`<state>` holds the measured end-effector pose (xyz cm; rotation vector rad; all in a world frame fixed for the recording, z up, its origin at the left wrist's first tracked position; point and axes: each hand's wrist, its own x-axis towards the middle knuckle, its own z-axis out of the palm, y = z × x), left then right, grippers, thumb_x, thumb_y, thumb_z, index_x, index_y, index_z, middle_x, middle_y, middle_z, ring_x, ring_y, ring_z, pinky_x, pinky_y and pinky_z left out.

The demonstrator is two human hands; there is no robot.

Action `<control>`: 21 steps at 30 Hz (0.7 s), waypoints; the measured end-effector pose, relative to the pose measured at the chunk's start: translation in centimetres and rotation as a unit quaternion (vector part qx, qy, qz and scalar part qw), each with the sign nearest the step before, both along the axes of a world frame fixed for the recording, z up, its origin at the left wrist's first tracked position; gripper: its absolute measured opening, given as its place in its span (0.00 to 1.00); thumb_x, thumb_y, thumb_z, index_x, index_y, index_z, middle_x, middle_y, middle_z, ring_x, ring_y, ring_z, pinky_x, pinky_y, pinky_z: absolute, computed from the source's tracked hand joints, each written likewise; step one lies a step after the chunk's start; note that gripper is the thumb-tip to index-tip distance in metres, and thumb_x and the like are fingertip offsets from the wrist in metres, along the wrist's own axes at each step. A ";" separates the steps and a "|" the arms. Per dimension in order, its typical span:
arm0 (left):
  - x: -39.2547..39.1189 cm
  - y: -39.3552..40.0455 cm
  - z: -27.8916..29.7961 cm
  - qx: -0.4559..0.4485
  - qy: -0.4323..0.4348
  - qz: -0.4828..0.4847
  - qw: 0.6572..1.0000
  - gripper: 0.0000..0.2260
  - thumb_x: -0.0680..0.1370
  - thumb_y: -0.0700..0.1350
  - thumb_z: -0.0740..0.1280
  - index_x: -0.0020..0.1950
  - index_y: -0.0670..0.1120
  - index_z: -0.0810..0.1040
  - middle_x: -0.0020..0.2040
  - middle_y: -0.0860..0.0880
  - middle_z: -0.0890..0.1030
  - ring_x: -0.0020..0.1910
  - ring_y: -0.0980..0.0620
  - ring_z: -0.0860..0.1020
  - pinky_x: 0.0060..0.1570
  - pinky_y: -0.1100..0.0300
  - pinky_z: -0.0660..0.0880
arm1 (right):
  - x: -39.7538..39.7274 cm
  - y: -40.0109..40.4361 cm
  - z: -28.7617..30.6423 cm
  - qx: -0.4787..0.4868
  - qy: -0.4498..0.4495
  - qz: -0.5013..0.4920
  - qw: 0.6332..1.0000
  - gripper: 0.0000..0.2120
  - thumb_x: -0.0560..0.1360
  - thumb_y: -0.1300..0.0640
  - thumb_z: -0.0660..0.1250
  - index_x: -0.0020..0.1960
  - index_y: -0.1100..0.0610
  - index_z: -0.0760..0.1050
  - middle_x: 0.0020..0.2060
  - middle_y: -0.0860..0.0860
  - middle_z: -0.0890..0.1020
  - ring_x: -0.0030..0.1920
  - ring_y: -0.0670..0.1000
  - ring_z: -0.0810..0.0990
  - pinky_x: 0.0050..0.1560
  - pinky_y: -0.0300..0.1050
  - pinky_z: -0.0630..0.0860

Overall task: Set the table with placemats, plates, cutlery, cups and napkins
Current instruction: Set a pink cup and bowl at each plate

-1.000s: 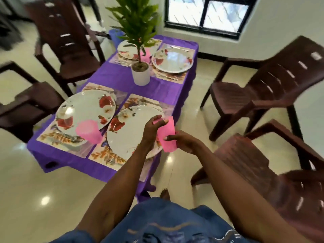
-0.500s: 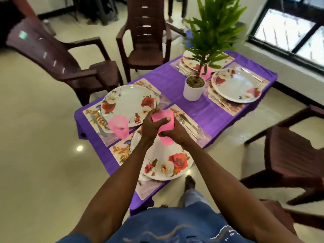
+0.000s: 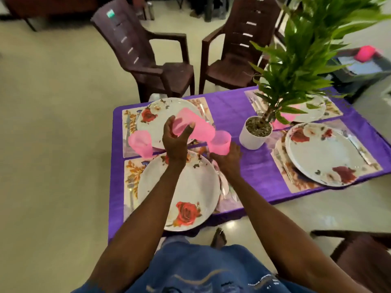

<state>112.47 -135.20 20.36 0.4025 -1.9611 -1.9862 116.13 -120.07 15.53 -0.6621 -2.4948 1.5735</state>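
Your left hand is raised above the table, fingers and thumb curled round the mouth end of a pink cup that lies tilted on its side in the air, its base pointing right. The cup is blurred, and you cannot tell whether it is one cup or several nested.

Your right hand is lower, at the tablecloth. Its fingers wrap the near side of a second pink cup, which stands upright with its mouth up. Whether that cup's base touches the cloth cannot be told. The tilted cup's base end hangs just above and beside the upright cup's rim.

A third pink cup stands upright, clear of both hands, at the left edge where the far placemat and near placemat meet.

The near plate, white with a red rose, lies under both forearms on its placemat. A fork lies left of it; cutlery at its right is partly hidden by your right arm. The far plate sits behind your left hand.

Right of your hands: a white pot with a green plant, then a third plate on its mat with cutlery either side, and a fourth setting behind the leaves, mostly hidden.
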 end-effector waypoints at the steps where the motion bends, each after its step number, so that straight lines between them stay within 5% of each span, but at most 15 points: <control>1: 0.4 -0.2 -0.3 0.012 -0.010 0.019 1.000 0.32 0.68 0.57 0.76 0.68 0.47 0.73 0.62 0.52 0.79 0.61 0.54 0.76 0.62 0.57 0.75 | -0.5 0.7 -0.3 -0.013 -0.001 -0.009 1.000 0.40 0.53 0.45 0.77 0.60 0.63 0.73 0.53 0.58 0.76 0.58 0.60 0.73 0.59 0.56 0.70; 3: 1.4 -0.6 -0.9 0.015 -0.027 0.047 0.998 0.34 0.67 0.57 0.77 0.69 0.48 0.72 0.60 0.54 0.78 0.60 0.59 0.76 0.61 0.54 0.76 | -1.3 2.0 -0.8 -0.058 0.014 -0.018 0.998 0.37 0.54 0.48 0.79 0.60 0.58 0.73 0.51 0.52 0.78 0.56 0.57 0.77 0.57 0.57 0.75; 5: 2.2 -1.3 -1.7 -0.016 -0.037 0.051 0.998 0.33 0.69 0.54 0.77 0.70 0.47 0.70 0.60 0.55 0.78 0.56 0.67 0.75 0.58 0.54 0.77 | -2.0 2.7 -0.8 -0.091 0.018 -0.010 0.996 0.34 0.56 0.55 0.81 0.59 0.55 0.71 0.50 0.50 0.79 0.52 0.52 0.79 0.50 0.47 0.78; 8: 3.1 -1.9 -3.0 -0.071 -0.058 0.043 0.995 0.36 0.67 0.58 0.77 0.70 0.49 0.70 0.60 0.55 0.78 0.57 0.62 0.75 0.56 0.47 0.79 | -3.1 2.9 -1.3 -0.101 0.022 0.032 0.994 0.31 0.61 0.64 0.81 0.58 0.52 0.70 0.47 0.41 0.78 0.46 0.38 0.78 0.41 0.30 0.72; 11: 3.9 -2.6 -3.6 -0.117 -0.074 0.037 0.990 0.34 0.68 0.56 0.78 0.70 0.50 0.70 0.58 0.58 0.77 0.55 0.61 0.75 0.56 0.49 0.79 | -4.2 2.2 -1.4 -0.093 0.021 0.069 0.993 0.31 0.62 0.65 0.80 0.61 0.55 0.71 0.48 0.42 0.78 0.46 0.41 0.78 0.36 0.23 0.69; 15: 4.8 -3.9 -4.8 -0.140 -0.087 0.036 0.986 0.33 0.67 0.57 0.78 0.68 0.51 0.71 0.58 0.55 0.78 0.56 0.53 0.77 0.57 0.53 0.77 | -5.3 1.1 -1.9 -0.107 0.020 0.103 0.989 0.32 0.66 0.65 0.79 0.65 0.61 0.69 0.51 0.51 0.79 0.36 0.30 0.78 0.30 0.23 0.68; 18: 5.1 -4.5 -5.5 -0.154 -0.110 0.030 0.981 0.36 0.65 0.62 0.76 0.68 0.50 0.72 0.60 0.53 0.79 0.57 0.52 0.77 0.58 0.53 0.77 | -6.3 0.4 -2.4 -0.105 0.002 0.123 0.987 0.26 0.66 0.61 0.79 0.61 0.57 0.74 0.43 0.54 0.83 0.31 0.39 0.81 0.29 0.33 0.73; 21: 5.3 -4.4 -5.6 -0.160 -0.111 0.021 0.981 0.38 0.63 0.66 0.74 0.68 0.49 0.72 0.60 0.53 0.79 0.58 0.52 0.77 0.58 0.55 0.76 | -6.3 0.5 -3.7 -0.065 -0.012 0.152 0.986 0.32 0.60 0.48 0.80 0.61 0.54 0.75 0.47 0.50 0.83 0.43 0.44 0.82 0.37 0.34 0.75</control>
